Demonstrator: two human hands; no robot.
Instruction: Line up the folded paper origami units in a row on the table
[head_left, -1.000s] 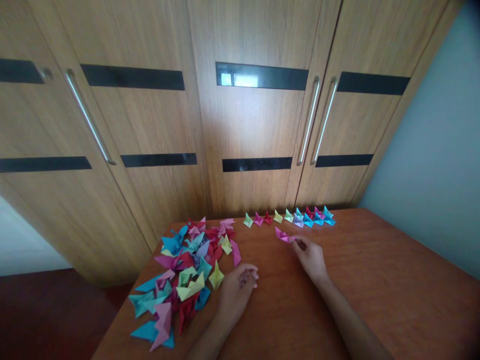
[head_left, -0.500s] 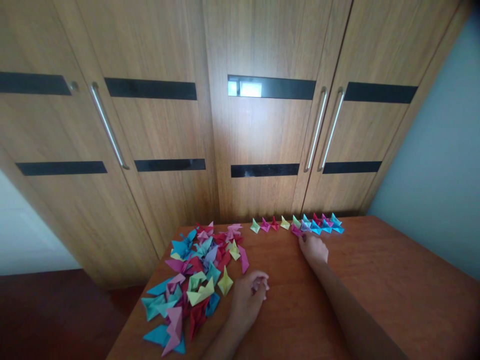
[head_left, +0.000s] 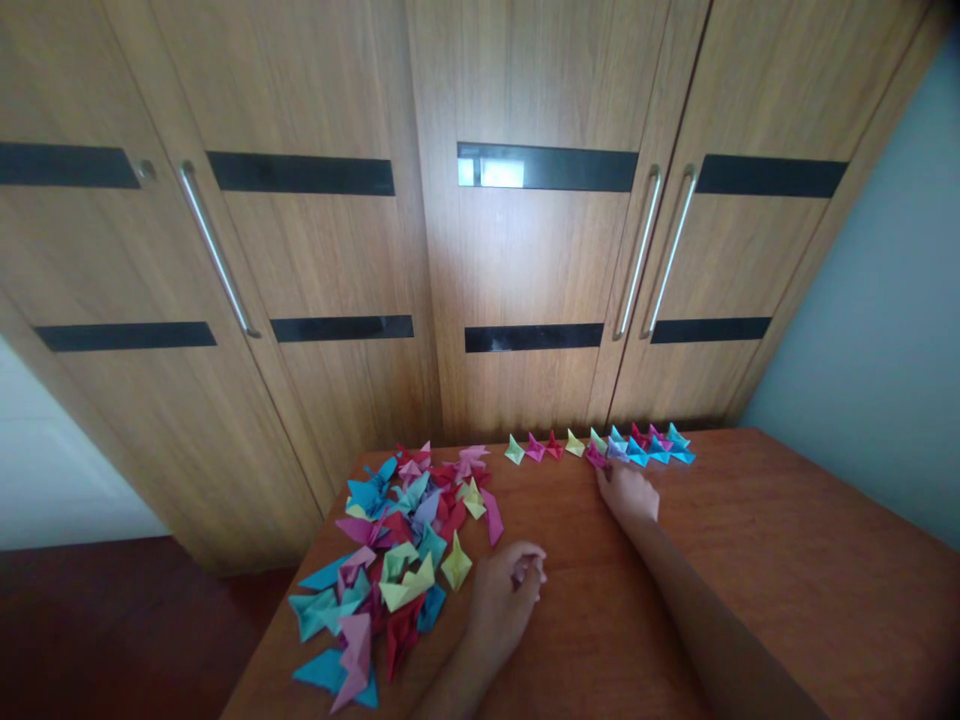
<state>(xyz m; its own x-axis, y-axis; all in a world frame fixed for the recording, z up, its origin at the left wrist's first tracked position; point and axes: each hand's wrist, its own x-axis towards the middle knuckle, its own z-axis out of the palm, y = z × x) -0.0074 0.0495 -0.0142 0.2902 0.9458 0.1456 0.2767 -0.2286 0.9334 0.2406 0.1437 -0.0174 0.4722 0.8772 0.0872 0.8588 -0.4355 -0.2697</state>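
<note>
My right hand (head_left: 630, 493) reaches to the back of the table, its fingers closed on a magenta origami piece (head_left: 595, 455) in front of the back row. Just right of it, a lilac origami piece (head_left: 617, 450) and several blue ones (head_left: 658, 450) stand in a second row. My left hand (head_left: 506, 595) rests nearer on the table with fingers curled in, and nothing shows in it. Beside its wrist lies a heap of folded paper pieces (head_left: 405, 585) in pink, red, blue, green and yellow. A yellow origami piece (head_left: 457, 564) lies at the heap's right edge, closest to that hand.
The reddish-brown wooden table (head_left: 750, 560) stands against a tall wooden wardrobe (head_left: 525, 270) with metal handles. Along the table's back edge runs a row of origami pieces, with a pale green one (head_left: 514, 450) at its left end. A pale wall (head_left: 847, 330) is on the right.
The view has shifted slightly, moving everything a little to the right. My right hand stays at the magenta origami piece, and my left hand keeps its curled pose.
</note>
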